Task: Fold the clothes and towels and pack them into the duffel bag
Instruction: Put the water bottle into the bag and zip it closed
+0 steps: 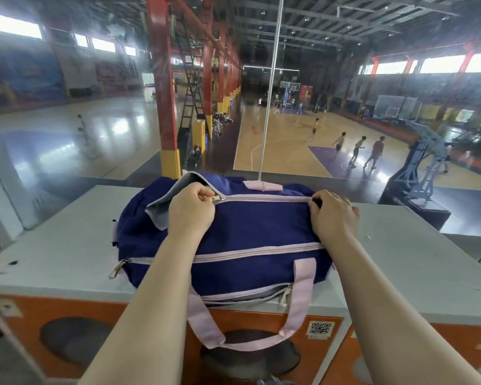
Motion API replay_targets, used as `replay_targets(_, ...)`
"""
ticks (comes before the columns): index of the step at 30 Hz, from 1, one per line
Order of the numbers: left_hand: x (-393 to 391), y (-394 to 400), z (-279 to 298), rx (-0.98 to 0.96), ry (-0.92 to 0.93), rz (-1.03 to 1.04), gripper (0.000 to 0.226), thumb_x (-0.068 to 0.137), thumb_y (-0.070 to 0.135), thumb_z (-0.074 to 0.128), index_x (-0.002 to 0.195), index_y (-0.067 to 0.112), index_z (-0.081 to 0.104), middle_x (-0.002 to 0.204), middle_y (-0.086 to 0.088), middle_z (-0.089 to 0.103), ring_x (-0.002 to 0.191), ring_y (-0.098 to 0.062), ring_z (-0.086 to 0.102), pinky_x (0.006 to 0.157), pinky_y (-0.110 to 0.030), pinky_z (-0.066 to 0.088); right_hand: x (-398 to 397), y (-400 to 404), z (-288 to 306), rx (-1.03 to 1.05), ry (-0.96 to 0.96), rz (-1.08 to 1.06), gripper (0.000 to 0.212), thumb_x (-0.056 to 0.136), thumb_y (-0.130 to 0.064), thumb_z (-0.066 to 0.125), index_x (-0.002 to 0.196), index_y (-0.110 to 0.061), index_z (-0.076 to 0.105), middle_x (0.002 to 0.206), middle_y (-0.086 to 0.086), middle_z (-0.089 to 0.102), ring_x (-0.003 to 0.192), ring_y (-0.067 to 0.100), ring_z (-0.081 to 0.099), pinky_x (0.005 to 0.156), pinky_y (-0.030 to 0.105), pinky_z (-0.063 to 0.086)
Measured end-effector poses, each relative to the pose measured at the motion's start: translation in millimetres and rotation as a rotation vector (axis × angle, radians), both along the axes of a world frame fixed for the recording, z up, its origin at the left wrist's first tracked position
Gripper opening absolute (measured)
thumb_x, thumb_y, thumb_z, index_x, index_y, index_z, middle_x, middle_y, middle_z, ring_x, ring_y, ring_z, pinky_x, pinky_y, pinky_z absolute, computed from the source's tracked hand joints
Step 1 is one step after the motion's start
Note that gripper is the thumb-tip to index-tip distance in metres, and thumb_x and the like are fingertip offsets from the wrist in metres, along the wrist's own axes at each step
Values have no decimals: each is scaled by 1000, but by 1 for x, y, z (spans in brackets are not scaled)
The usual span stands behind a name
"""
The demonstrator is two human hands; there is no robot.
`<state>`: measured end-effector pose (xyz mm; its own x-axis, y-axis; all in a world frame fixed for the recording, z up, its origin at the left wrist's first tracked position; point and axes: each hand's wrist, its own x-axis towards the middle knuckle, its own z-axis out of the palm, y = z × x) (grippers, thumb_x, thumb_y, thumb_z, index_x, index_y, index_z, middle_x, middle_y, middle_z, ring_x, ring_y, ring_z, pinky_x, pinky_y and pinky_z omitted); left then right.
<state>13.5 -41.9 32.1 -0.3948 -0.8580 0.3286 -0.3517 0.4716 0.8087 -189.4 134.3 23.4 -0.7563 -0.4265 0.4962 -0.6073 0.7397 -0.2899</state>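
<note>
A pale grey flat counter top point(67, 245) on an orange-fronted cabinet point(139, 326) carries a navy-blue fabric duffel bag with lilac trim point(261, 223). The bag lies lengthwise across the middle of the top, its near side reaching the front edge and its far side close to the back edge.

At the bag's left end a metal zipper pull point(116, 269) hangs from the lilac side zipper that runs along the bag's near face. Above it a flap of the bag's top opening is turned back, showing a grey lining point(167, 198). The left hand point(190, 209) rests on the bag beside that flap, its fingers curled and pinching the metal slider of the top zipper point(216, 198). To the right of the slider the lilac top zipper point(267, 198) lies closed in a straight line.

At the right end of that line the right hand point(335, 215) grips the bag's fabric, fingers curled over the end of the zipper.

One lilac webbing carry strap point(261, 343) hangs in a loop over the front edge, in front of the cabinet. A white QR-code sticker point(320, 328) sits on the cabinet front just right of the strap. Beyond the back edge, an indoor basketball court point(289, 140) lies below, with people on it.
</note>
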Motion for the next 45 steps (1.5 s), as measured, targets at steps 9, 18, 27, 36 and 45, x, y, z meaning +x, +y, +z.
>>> replay_targets(9,33,-17,6,-116,3,179,17,90,9,51,92,21,62,96,5,64,96,-21,59,74,-26,35,-3,1,-2,2,-8,-57,27,97,-29,43,113,-23,63,116,5,65,108,30,54,92,42,37)
replay_targets(18,98,-56,1,18,3,352,24,85,5,51,103,14,64,112,-4,66,107,-30,56,86,-33,42,-4,-1,-7,-24,-64,-90,27,97,-25,42,113,-19,62,116,8,64,110,33,53,94,42,35)
replay_targets(27,107,-60,-10,105,23,388,33,82,5,48,109,15,64,112,-9,65,104,-33,58,88,-40,48,-2,2,-6,-41,-95,-92,28,97,-26,41,115,-21,61,119,7,64,112,32,52,95,42,33)
replay_targets(36,108,-62,-15,128,38,379,31,83,5,49,108,14,63,111,-9,65,103,-34,57,88,-44,50,1,4,-7,-51,-84,-79,27,97,-27,40,116,-21,60,118,7,63,111,32,53,94,43,34)
replay_targets(45,106,-57,-9,86,4,347,37,84,11,47,117,17,61,124,-9,60,114,-34,53,97,-43,45,13,4,-6,-68,-137,-19,42,93,-15,40,133,-20,51,135,8,54,124,32,44,103,43,30)
